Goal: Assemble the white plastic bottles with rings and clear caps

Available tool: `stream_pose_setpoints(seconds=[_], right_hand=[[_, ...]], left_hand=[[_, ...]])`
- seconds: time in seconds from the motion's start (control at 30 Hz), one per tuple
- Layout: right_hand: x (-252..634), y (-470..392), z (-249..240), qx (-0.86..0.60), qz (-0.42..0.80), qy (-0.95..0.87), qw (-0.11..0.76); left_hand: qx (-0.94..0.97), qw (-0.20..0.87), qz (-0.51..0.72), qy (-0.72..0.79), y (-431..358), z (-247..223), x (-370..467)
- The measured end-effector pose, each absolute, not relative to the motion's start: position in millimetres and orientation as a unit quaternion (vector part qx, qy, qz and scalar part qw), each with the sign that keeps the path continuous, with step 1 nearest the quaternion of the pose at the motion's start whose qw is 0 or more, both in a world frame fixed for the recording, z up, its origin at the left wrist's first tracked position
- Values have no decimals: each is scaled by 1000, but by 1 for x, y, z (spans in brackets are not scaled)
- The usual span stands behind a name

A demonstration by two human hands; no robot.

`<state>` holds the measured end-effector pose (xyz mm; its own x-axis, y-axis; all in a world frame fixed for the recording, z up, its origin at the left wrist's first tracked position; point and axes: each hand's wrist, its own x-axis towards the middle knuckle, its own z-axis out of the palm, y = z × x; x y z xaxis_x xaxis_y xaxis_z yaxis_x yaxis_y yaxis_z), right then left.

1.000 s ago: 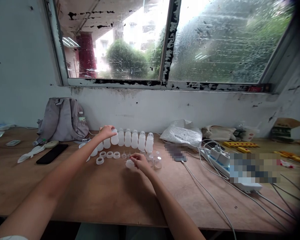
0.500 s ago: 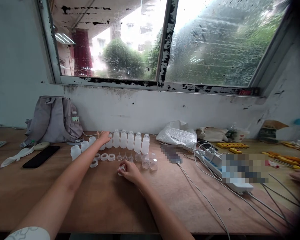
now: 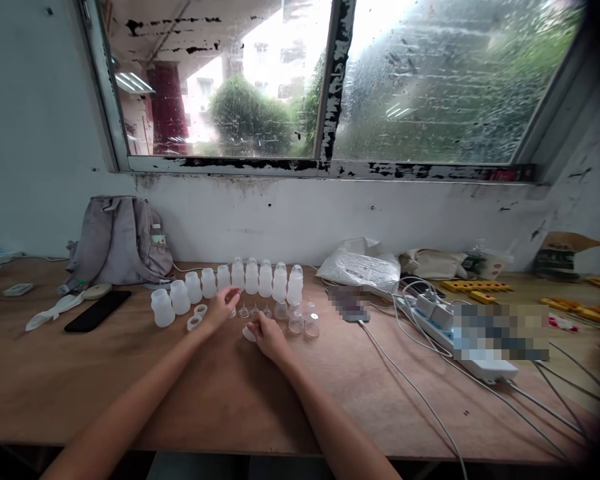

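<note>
My right hand (image 3: 270, 335) pinches a white bottle collar ring (image 3: 249, 333) low over the wooden table. To its left and a bit farther back, my left hand (image 3: 224, 305) has its fingers apart, reaching right beside the clear nipples (image 3: 243, 311); I see nothing held in it. White collar rings (image 3: 195, 323) lie left of that hand, and its wrist and fingers hide others. Behind stands a row of frosted baby bottles: open-topped ones (image 3: 164, 310) at left, ones with clear domed caps (image 3: 265, 279) at right. Loose clear caps (image 3: 311, 326) stand right of my right hand.
A grey backpack (image 3: 117, 243) and a black phone (image 3: 98, 311) are at left. Right of the bottles lie a silvery plastic bag (image 3: 363, 267), a white power strip (image 3: 485, 367) and trailing cables. Yellow parts (image 3: 475, 287) are at far right.
My left hand has come down from the bottle row, toward me and right, to the nipples. My right hand stays with the ring. The view has shifted slightly.
</note>
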<state>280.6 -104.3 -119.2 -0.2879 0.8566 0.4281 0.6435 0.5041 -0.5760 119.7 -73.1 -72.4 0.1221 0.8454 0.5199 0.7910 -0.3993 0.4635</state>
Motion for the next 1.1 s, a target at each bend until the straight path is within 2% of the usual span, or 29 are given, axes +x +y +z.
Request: stream_pose_setpoints(seconds=[0.1,0.23,0.83,1.1], right_hand=[[282,-102,-121,-460,143,-786,389],[282,-101,-123,-441,157,-781,413],[270,-106,-129,-353,144,-823,421],[269,-104,-130,-363,140,-811,438]], left_hand=[[745,184,410,493,-101,-97,127],[755,230,403,462,-113,-111,128],[812,73,368,446,-112,-118,118],[818,61,356,447,-114,-113,117]])
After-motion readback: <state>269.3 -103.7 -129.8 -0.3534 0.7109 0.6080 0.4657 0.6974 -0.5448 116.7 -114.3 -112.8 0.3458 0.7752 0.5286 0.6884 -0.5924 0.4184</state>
